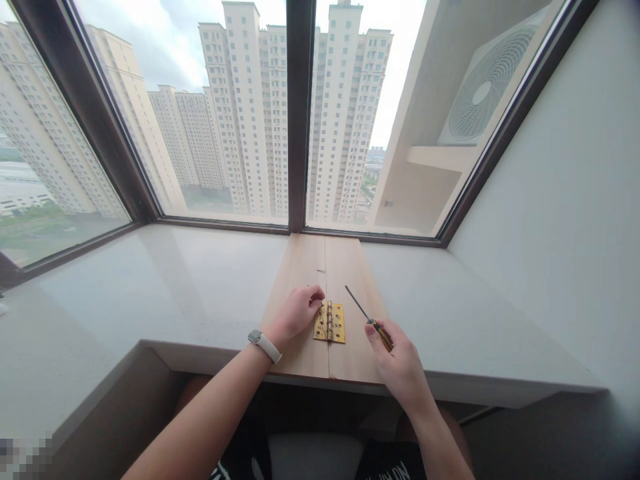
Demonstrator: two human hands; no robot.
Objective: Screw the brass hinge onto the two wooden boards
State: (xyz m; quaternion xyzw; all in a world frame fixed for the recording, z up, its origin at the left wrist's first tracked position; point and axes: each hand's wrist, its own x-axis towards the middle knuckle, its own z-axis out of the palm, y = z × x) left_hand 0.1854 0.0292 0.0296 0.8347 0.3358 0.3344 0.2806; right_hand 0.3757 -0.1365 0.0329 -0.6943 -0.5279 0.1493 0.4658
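Observation:
A brass-coloured hinge [337,323] lies opened flat across the seam between two pale wooden boards [305,353]. My left hand [299,310], with a watch on its wrist, is at the hinge's upper left corner; its fingers are pinched together, and whatever they hold is too small to make out. To the right of the hinge, my right hand [395,350] grips a screwdriver [383,335] by its yellow and black handle. The screwdriver's shaft points up and left, its tip apart from the hinge.
A small thin metal piece [321,271] lies on the boards beyond the hinge. The boards rest on a white windowsill [215,287], whose front edge is near me. Dark window frames [297,133] rise behind, and a white wall [550,233] stands at the right.

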